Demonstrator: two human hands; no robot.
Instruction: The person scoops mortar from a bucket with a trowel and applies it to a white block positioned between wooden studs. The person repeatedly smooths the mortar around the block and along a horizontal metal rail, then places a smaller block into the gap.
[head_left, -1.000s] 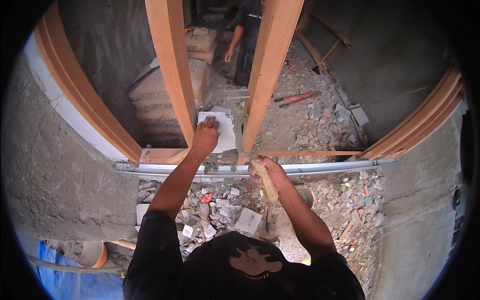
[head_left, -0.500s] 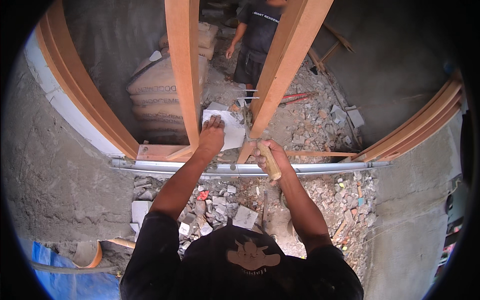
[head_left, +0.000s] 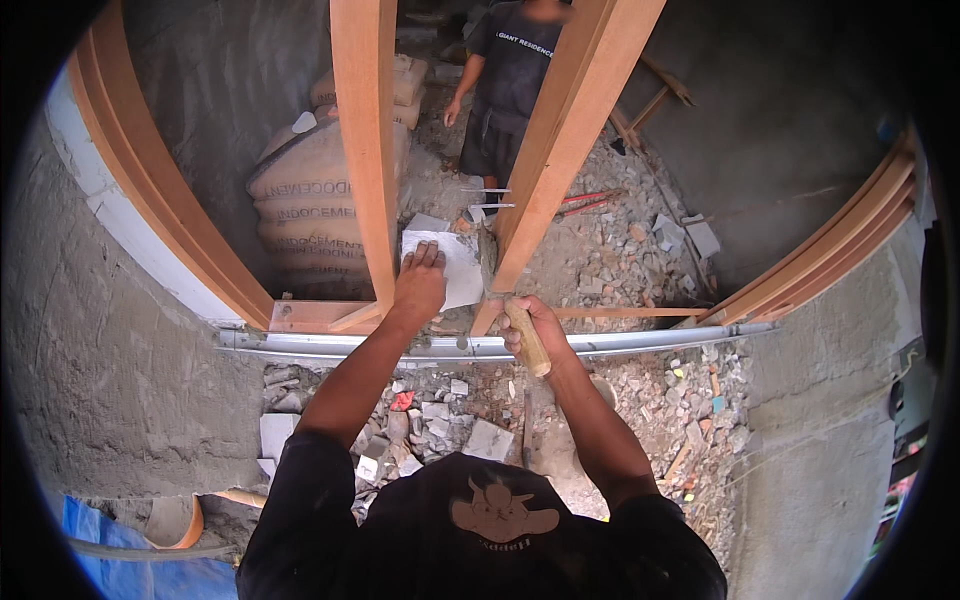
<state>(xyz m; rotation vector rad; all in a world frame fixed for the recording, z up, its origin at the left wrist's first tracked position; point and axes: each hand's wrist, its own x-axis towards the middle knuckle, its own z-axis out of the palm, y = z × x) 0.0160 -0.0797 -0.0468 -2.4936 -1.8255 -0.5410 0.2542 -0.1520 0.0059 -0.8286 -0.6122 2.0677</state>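
Note:
My left hand is closed on a white block with a rough edge, its fingers pressed on the upper face and the thumb hidden. The block sits between two upright wooden posts, the left post and the right post. My right hand wraps round the thick wooden handle of a trowel. Its handle end points back toward me. The narrow grey, mortar-smeared blade is seen nearly edge-on beside the block's right edge; whether it touches cannot be made out.
A silvery metal rail crosses in front of me. Rubble covers the ground on both sides. Stacked cement bags stand behind the left post. Another person stands beyond the posts. A blue tarp lies at lower left.
The trowel and my right hand have shifted slightly toward me and left. My left hand stays on the block. The whole view has tilted a little.

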